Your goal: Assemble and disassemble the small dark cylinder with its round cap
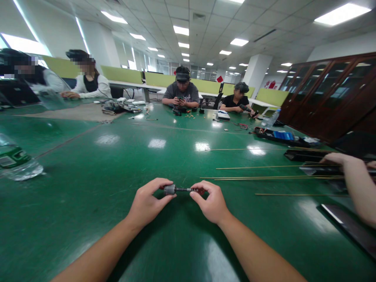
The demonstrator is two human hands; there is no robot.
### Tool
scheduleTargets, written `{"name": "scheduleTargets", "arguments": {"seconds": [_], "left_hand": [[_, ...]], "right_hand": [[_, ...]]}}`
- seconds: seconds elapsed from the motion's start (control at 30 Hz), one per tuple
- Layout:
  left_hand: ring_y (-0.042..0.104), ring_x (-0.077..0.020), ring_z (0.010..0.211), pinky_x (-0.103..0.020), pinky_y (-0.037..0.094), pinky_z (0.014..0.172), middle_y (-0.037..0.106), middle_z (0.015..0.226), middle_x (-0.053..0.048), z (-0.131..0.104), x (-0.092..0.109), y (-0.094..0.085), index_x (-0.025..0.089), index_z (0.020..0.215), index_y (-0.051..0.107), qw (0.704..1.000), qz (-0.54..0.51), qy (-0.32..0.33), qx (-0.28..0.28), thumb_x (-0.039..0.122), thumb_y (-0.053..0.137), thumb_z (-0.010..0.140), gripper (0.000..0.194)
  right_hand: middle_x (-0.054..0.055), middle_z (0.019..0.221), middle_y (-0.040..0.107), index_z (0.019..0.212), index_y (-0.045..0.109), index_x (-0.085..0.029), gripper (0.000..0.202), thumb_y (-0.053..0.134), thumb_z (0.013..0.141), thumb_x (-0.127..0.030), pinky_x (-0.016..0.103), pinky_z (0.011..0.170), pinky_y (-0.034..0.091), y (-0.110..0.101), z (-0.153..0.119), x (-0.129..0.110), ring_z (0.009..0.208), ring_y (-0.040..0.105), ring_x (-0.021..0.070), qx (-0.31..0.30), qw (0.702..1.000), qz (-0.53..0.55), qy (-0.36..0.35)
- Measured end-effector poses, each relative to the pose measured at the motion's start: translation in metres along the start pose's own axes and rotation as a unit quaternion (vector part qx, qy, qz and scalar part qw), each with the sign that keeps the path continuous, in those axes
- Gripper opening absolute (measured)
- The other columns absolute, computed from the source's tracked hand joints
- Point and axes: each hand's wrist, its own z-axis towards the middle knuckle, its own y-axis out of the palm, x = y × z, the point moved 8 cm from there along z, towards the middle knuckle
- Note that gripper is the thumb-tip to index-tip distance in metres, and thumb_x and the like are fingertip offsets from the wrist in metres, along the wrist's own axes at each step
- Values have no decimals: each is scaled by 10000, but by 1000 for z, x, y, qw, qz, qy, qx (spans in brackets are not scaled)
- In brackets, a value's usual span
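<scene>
Over the green tabletop in front of me, both hands hold a small metal part [182,190] lying level between them. It has a grey cylinder at its left end, a thin dark shaft in the middle and a reddish piece at its right end. My left hand [152,199] pinches the cylinder between thumb and fingers. At the other end, my right hand [210,200] grips the reddish piece, partly covering it. I cannot make out the part's exact kind.
Thin brass-coloured rods [235,178] lie to the right, near another person's arm [357,184]. A dark flat device [343,223] rests at the right edge. A plastic bottle [17,160] is at the left. Several people sit across the green table [117,168], and a black tray [264,134] holds blue items.
</scene>
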Motion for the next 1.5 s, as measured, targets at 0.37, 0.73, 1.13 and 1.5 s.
{"name": "scheduleTargets", "arguments": {"seconds": [0.37,0.73,1.13,1.5], "left_hand": [[655,-191,981,-330,508,899,695,1056,-20,-1,1,-1,249,1080,664,1000,-3,-1,-6,271,755,823,274],[654,-186,977,-322,505,896,696,1053,-18,0,0,-1,246,1074,670,1000,-4,-4,-1,259,768,812,280],[651,-174,938,-307,505,870,693,1030,-3,0,-3,-3,248,1064,665,1000,2,-18,8,294,779,801,291],[636,-222,1034,-384,477,963,679,1142,-39,0,-11,-3,277,1242,623,997,-19,-74,4,383,732,835,434]], "right_hand": [[32,797,696,927,745,-196,101,685,846,-205,290,709,493,0,0,0,731,634,179,-1,1000,5,4],[33,783,688,918,751,-181,104,686,843,-212,279,698,481,-1,1,0,718,621,173,1,1000,5,4],[34,756,656,852,720,-169,170,660,893,-323,284,685,458,-9,2,7,704,595,172,31,997,72,25],[-17,509,458,567,522,-180,556,418,1017,-490,262,526,347,-11,-2,26,495,449,125,56,984,146,81]]}}
